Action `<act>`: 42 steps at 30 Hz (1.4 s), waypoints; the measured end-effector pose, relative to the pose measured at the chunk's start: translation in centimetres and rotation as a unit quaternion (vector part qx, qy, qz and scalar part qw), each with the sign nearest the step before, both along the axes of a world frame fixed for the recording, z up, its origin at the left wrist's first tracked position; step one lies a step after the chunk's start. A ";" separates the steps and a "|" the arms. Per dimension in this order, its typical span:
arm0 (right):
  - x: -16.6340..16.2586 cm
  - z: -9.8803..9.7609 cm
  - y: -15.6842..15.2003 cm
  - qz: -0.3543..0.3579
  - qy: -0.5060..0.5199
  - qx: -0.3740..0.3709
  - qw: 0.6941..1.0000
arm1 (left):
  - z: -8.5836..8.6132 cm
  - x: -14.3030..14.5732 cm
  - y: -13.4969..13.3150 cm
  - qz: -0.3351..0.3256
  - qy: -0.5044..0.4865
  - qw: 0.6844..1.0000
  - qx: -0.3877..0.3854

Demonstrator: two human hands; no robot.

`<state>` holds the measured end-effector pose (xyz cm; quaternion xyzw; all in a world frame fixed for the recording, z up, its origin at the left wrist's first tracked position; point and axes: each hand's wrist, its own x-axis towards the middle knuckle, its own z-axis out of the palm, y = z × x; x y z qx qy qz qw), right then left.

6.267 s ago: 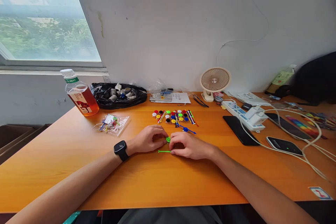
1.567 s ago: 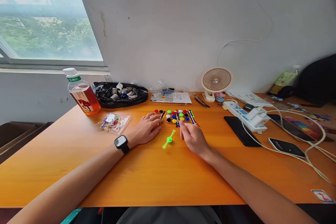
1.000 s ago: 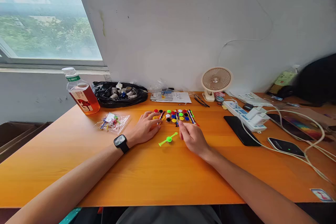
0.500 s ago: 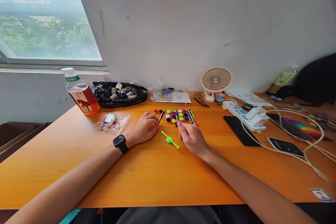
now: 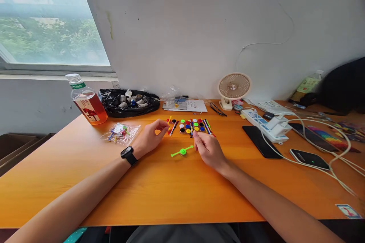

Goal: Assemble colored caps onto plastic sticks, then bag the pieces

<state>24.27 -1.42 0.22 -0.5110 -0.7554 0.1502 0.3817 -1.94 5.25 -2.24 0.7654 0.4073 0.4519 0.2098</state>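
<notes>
My left hand (image 5: 151,136), wearing a black watch, pinches a small yellow arrow-shaped stick (image 5: 170,119) that stands up from its fingertips. My right hand (image 5: 210,149) is curled closed with thumb against index finger; what it holds, if anything, is hidden. Between the hands lies a bright green arrow spinner (image 5: 183,152) on a small round base. Just beyond are rows of coloured round caps (image 5: 188,131) in red, white, black, blue, green and yellow. Bundles of thin coloured sticks (image 5: 207,127) lie beside them, and a few sticks (image 5: 173,128) rest near my left fingertips.
A clear bag of coloured parts (image 5: 121,133) and a tea bottle (image 5: 88,102) are at left. Behind lie a black plastic bag (image 5: 131,112), paper (image 5: 198,106), pliers (image 5: 218,110) and a fan (image 5: 234,86). A power strip (image 5: 261,123), cables and phones (image 5: 261,142) occupy the right.
The green spinner has turned, its arrowhead now pointing right and away. My left hand has lifted the yellow stick and drawn slightly left. My right hand stays put.
</notes>
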 end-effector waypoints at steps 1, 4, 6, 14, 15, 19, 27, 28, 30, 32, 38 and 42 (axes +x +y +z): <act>0.0 0.0 0.1 0.007 0.000 0.009 1.000 | 0.0 -0.1 0.2 0.007 -0.017 1.000 -0.001; 0.0 0.0 0.0 0.051 -0.007 0.027 0.998 | 0.0 -0.2 0.5 0.022 -0.028 0.999 0.003; -0.1 0.0 -0.2 0.105 -0.020 0.036 0.994 | -0.1 -0.3 0.7 0.026 0.012 1.000 0.012; -1.8 -1.1 -2.9 0.292 -0.158 0.112 0.937 | 0.1 -0.2 0.6 0.010 0.124 0.991 0.047; -2.0 -1.2 -3.2 0.301 -0.183 0.123 0.928 | 0.1 -0.1 0.6 0.008 0.131 0.990 0.049; -2.4 -0.8 -3.7 0.308 -0.263 0.138 0.904 | 0.2 0.0 0.8 -0.005 0.141 0.989 0.054; -1.1 0.8 -2.5 0.202 -0.296 0.115 0.926 | -0.3 -0.4 1.3 -0.019 0.157 0.985 0.062; -1.0 0.8 -2.3 0.192 -0.304 0.111 0.927 | -0.3 -0.4 1.3 -0.023 0.161 0.984 0.067; -0.7 0.6 -1.9 0.170 -0.316 0.102 0.928 | -0.2 -0.5 1.2 -0.028 0.165 0.983 0.071; -0.4 0.4 -1.4 0.149 -0.321 0.094 0.931 | -0.1 -0.4 0.9 -0.029 0.165 0.984 0.067; 0.6 0.1 -0.4 0.128 -0.306 0.074 0.941 | 0.3 -0.5 0.4 -0.034 0.167 0.984 0.045; 0.9 0.3 -0.3 0.116 -0.298 0.061 0.946 | 0.3 -0.5 0.2 -0.021 0.160 0.986 0.046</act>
